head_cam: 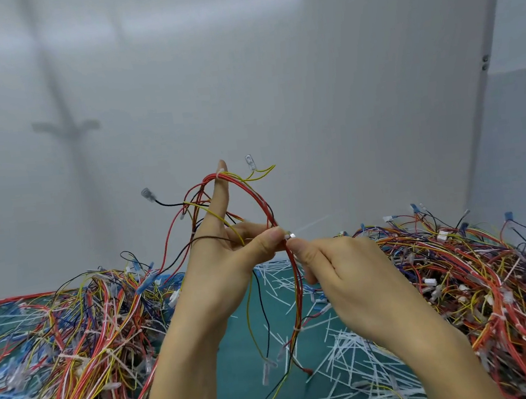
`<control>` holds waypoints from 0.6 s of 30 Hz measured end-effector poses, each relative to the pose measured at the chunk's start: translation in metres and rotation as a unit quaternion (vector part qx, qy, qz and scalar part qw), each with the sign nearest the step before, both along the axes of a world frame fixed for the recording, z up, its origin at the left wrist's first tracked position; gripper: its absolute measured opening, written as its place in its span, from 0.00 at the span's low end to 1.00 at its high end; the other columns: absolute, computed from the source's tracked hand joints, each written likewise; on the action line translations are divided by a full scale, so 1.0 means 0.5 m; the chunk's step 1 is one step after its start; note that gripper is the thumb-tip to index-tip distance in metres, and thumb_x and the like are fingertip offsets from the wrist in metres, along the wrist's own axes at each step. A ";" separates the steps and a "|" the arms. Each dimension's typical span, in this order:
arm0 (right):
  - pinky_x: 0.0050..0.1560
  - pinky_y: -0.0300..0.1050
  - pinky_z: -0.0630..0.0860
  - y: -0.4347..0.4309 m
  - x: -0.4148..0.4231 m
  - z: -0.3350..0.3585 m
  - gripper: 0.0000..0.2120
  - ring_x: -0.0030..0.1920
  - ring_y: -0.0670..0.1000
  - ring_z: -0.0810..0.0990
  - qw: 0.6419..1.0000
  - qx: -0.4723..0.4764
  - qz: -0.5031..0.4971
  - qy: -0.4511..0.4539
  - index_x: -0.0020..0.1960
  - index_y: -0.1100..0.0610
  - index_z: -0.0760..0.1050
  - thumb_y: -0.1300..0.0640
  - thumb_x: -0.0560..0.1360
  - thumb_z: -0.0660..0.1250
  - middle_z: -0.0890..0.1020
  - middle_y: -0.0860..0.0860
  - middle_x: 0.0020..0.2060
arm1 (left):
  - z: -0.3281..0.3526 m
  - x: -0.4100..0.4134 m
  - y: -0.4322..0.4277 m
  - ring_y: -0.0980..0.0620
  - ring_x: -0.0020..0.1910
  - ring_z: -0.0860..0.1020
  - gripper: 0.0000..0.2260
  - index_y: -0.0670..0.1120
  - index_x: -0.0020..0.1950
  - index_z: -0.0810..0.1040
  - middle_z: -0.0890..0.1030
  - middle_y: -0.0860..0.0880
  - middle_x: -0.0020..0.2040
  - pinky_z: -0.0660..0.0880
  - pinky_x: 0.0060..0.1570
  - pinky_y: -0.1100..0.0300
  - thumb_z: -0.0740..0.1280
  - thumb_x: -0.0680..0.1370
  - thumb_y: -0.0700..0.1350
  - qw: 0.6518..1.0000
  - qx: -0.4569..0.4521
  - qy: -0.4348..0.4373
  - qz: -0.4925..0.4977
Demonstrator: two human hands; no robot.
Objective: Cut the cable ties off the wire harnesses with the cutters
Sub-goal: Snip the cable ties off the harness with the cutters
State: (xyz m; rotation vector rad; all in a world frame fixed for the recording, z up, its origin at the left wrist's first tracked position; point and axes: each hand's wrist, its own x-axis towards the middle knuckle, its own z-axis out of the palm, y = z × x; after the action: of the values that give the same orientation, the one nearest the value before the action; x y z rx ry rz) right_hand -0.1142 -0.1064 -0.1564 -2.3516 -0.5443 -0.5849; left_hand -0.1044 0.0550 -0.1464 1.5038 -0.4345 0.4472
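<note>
The left hand [226,262] is holding a wire harness [254,193] up over the green table [240,359], thumb pinching its red strands, forefinger raised, while the right hand [338,269] is pinching a cable tie [291,236] on it.

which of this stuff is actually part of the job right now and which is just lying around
In use: left hand, right hand, harness, cable tie.
Lying about: left pile, right pile, cut ties, mat.
</note>
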 end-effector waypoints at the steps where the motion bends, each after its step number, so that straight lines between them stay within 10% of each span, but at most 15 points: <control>1: 0.37 0.49 0.67 0.000 0.000 0.001 0.36 0.31 0.51 0.71 1.000 -0.001 0.001 0.001 0.34 0.55 0.72 0.28 0.70 0.40 0.72 0.51 0.26 | 0.000 0.000 0.000 0.55 0.36 0.82 0.44 0.61 0.79 0.52 0.83 0.48 0.37 0.78 0.43 0.64 0.71 0.74 0.34 1.000 0.001 0.000 0.000; 13: 0.35 0.45 0.69 0.003 0.004 -0.004 0.35 0.29 0.51 0.74 0.998 0.059 0.031 0.020 0.31 0.56 0.73 0.30 0.73 0.44 0.76 0.49 0.26 | -0.001 0.002 -0.003 0.51 0.42 0.85 0.43 0.60 0.79 0.51 0.85 0.46 0.39 0.80 0.46 0.63 0.71 0.74 0.36 1.000 0.003 0.015 0.008; 18: 0.35 0.52 0.76 0.004 0.003 0.003 0.30 0.26 0.47 0.75 0.972 0.236 0.001 0.004 0.31 0.52 0.74 0.31 0.74 0.50 0.76 0.43 0.23 | 0.004 0.001 -0.002 0.48 0.45 0.85 0.44 0.61 0.79 0.48 0.86 0.43 0.44 0.79 0.42 0.65 0.71 0.72 0.40 0.997 -0.064 0.036 -0.007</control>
State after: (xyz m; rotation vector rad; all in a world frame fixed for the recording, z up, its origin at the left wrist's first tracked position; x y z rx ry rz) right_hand -0.1125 -0.1046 -0.1549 -1.9018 -0.3560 -0.6264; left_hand -0.1040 0.0542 -0.1445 1.3887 -0.3526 0.4010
